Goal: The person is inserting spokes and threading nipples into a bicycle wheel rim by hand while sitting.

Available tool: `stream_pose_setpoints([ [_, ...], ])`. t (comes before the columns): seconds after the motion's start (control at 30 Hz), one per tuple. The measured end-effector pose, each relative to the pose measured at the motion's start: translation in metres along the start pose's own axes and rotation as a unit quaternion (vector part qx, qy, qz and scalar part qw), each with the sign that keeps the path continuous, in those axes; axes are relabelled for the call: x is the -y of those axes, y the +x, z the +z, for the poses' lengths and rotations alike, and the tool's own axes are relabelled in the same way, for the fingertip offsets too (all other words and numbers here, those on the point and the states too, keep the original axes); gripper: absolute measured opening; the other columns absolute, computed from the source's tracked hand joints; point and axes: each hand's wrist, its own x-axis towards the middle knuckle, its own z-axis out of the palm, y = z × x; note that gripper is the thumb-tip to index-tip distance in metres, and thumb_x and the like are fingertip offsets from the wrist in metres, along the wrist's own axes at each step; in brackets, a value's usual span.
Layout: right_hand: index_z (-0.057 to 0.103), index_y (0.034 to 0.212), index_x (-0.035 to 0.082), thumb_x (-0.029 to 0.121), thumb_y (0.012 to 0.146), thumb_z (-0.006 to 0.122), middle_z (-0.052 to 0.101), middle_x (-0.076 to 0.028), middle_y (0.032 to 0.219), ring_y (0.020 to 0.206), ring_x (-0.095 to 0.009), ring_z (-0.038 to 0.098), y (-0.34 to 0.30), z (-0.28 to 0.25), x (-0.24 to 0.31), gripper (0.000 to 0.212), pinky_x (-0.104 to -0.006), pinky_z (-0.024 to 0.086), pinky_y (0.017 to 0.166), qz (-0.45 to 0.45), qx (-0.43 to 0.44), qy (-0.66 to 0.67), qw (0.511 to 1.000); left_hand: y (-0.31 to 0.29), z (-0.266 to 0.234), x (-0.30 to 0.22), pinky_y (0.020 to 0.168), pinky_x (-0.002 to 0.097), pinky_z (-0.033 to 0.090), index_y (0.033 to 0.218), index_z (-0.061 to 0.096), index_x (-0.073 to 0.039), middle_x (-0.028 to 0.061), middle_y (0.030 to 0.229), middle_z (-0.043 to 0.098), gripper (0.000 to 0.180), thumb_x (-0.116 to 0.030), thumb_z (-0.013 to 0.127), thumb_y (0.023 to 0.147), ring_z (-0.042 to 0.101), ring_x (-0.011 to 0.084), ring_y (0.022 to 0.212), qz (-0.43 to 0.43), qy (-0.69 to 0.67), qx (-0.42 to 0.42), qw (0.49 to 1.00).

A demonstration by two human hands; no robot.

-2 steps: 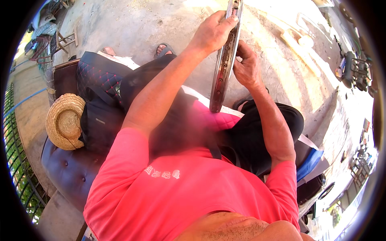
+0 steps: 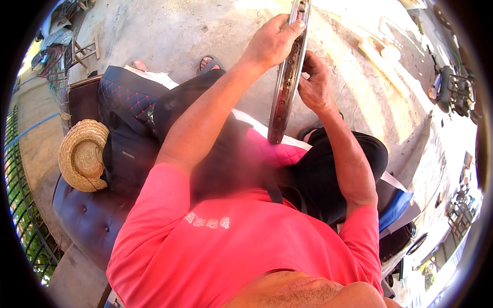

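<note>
Open-air yard, concrete underfoot, used as a makeshift work spot; can't tell if home or repair shop. Evidence: sunlit pale-grey concrete floor point(image 2: 169, 36) beyond both hands. Narrow silver metal rim with a row of holes point(image 2: 290, 72) at left hand point(image 2: 272, 43) and right hand point(image 2: 316, 84). Far left of hands: black metal-bar fence point(image 2: 23, 220), green foliage behind, plus small brown wooden stool-like frame point(image 2: 86, 54). Nearer left, behind hands: dark-blue button-tufted seat point(image 2: 84, 218), round woven straw hat point(image 2: 84, 155). Far right: dark machine point(image 2: 457, 90), motorbike-like, too small to confirm.
</note>
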Motion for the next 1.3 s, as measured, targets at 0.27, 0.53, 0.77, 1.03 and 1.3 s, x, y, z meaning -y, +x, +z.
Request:
stream_pose_setpoints([
  [0.27, 0.071, 0.120, 0.003, 0.006, 0.096, 0.070, 0.076, -0.006, 0.102, 0.095, -0.016, 0.072, 0.001, -0.002, 0.003, 0.024, -0.0333, 0.056, 0.086, -0.024, -0.010, -0.028, 0.999, 0.001, -0.001, -0.002, 0.092, 0.0307, 0.048, 0.129, 0.067, -0.002, 0.0042, 0.109, 0.069, 0.045, -0.039, 0.060, 0.105, 0.060, 0.0128, 0.101, -0.004, -0.004, -0.001, 1.000],
  [0.53, 0.070, 0.120, 0.003, 0.006, 0.098, 0.069, 0.076, -0.003, 0.099, 0.094, -0.012, 0.071, 0.001, 0.002, -0.001, 0.022, -0.0314, 0.056, 0.088, -0.027, -0.019, 0.033, 0.999, 0.000, 0.001, -0.002, 0.094, 0.0326, 0.048, 0.129, 0.067, -0.002, 0.0051, 0.112, 0.069, 0.046, -0.040, 0.060, 0.105, 0.061, 0.0144, 0.103, -0.004, -0.006, 0.000, 1.000],
  [0.77, 0.074, 0.114, 0.005, 0.008, 0.094, 0.072, 0.075, -0.013, 0.101, 0.089, -0.027, 0.074, 0.002, 0.001, -0.002, 0.020, -0.0382, 0.057, 0.080, -0.063, -0.034, -0.023, 0.997, 0.001, 0.000, -0.001, 0.084, 0.0372, 0.051, 0.118, 0.069, -0.001, 0.0118, 0.094, 0.071, 0.047, -0.045, 0.060, 0.104, 0.066, 0.0216, 0.090, 0.025, 0.015, -0.022, 0.999],
  [1.03, 0.070, 0.119, 0.002, 0.005, 0.098, 0.071, 0.075, -0.003, 0.108, 0.096, -0.012, 0.069, 0.000, 0.001, -0.002, 0.022, -0.0318, 0.056, 0.090, -0.013, -0.016, 0.037, 0.999, 0.001, 0.005, 0.003, 0.078, 0.0390, 0.052, 0.114, 0.069, 0.000, 0.0131, 0.085, 0.069, 0.049, -0.047, 0.060, 0.104, 0.066, 0.0232, 0.081, 0.045, -0.012, -0.026, 0.999],
  [1.3, 0.070, 0.117, 0.002, 0.005, 0.098, 0.070, 0.075, -0.003, 0.102, 0.096, -0.011, 0.069, -0.001, -0.001, 0.004, 0.019, -0.0305, 0.055, 0.090, -0.033, -0.018, -0.015, 0.999, 0.003, 0.001, 0.005, 0.077, 0.0384, 0.052, 0.111, 0.069, 0.000, 0.0127, 0.083, 0.069, 0.049, -0.047, 0.060, 0.104, 0.066, 0.0230, 0.080, 0.045, 0.000, -0.031, 0.999],
])
